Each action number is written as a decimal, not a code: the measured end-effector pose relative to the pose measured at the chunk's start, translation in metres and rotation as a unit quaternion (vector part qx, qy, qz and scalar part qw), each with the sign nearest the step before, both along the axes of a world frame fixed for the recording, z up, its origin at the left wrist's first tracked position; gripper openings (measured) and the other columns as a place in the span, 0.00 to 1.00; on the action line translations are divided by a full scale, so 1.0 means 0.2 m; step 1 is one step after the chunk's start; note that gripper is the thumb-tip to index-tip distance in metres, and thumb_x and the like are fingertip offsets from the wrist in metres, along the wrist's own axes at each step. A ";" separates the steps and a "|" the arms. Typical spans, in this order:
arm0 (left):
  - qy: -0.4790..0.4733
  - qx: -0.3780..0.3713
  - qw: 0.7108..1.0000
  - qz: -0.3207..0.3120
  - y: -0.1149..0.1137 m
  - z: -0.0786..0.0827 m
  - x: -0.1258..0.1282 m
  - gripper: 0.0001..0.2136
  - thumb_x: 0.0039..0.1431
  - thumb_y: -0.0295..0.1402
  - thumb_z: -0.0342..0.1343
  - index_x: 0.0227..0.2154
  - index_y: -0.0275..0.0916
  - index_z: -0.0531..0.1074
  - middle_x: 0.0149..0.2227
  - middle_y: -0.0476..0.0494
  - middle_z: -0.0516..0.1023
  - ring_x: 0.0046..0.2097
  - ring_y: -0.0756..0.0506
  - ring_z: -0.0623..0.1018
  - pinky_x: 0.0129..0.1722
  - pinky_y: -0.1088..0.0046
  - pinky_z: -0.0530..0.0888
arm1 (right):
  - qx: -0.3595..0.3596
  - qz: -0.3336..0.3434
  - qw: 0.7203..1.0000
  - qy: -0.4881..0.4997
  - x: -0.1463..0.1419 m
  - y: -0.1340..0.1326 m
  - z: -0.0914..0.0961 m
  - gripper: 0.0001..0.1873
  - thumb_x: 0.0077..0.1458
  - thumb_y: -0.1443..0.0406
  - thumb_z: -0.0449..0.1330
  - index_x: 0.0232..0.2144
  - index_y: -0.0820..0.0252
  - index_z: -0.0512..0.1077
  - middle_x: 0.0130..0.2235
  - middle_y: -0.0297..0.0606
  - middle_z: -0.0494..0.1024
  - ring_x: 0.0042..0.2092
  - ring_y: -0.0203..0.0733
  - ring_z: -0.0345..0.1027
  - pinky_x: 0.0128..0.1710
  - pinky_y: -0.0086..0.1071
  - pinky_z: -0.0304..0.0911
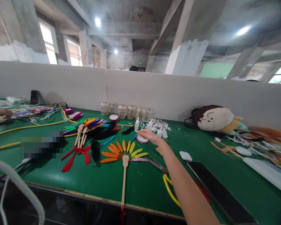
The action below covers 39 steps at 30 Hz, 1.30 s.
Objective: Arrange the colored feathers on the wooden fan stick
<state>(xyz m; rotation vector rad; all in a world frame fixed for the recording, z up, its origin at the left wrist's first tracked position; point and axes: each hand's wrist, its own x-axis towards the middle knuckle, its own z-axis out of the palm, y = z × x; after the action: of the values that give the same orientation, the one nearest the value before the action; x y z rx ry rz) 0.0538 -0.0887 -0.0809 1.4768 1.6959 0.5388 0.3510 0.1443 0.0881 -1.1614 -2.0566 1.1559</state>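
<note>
My right hand (151,136) reaches over the green table with its fingers pinched together; what lies between the fingertips is too small to make out. Just below the fingers is a white lid with a red rim (142,140). Small white squeeze bottles stand close by, one bottle (137,124) just beyond the fingertips. Nearer to me lies a feather fan (125,161) with orange, yellow and pink feathers and a wooden handle. Scissors (158,163) with yellow handles lie between the fan and my forearm. My left hand is out of view.
Finished-looking feather fans with red tassels (81,139) lie left, beside yellow cables (37,125). Glass jars (131,112) line the partition. At right are a plush doll (215,118), a black phone-like slab (220,190) and loose strips. Another person's hand (1,113) shows far left.
</note>
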 end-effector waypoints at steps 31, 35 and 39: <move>0.041 0.058 0.967 -0.246 0.12 0.21 -0.15 0.27 0.48 0.55 0.40 0.16 0.37 0.72 0.21 0.56 0.71 0.30 0.57 0.75 0.16 0.86 0.56 | 0.133 0.046 0.959 -0.247 -0.26 -0.45 -0.08 0.17 0.59 0.60 0.47 0.21 0.60 0.62 0.25 0.32 0.67 0.27 0.32 0.57 0.26 0.27 0.45; 0.083 -0.024 0.933 -0.349 0.05 0.01 0.13 0.41 0.46 0.55 0.21 0.10 0.17 0.61 0.23 0.49 0.73 0.31 0.58 0.76 0.24 0.81 0.43 | 0.139 0.051 0.952 -0.267 -0.27 -0.46 -0.08 0.16 0.59 0.59 0.47 0.23 0.60 0.64 0.26 0.33 0.68 0.28 0.33 0.57 0.25 0.27 0.44; 0.150 -0.136 0.767 -0.608 0.12 0.05 0.06 0.22 0.08 0.30 -0.08 0.14 0.24 0.19 0.19 0.29 0.65 0.34 0.53 0.72 0.22 0.81 0.51 | 0.149 0.046 0.950 -0.270 -0.26 -0.45 -0.09 0.17 0.59 0.59 0.46 0.23 0.60 0.64 0.27 0.34 0.69 0.28 0.33 0.58 0.25 0.27 0.43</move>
<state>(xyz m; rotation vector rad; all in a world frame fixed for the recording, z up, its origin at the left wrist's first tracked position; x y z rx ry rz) 0.0665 -0.0650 -0.0704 2.0927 0.6251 -0.6544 0.2984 0.0553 0.0701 -1.3416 -2.6021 0.5604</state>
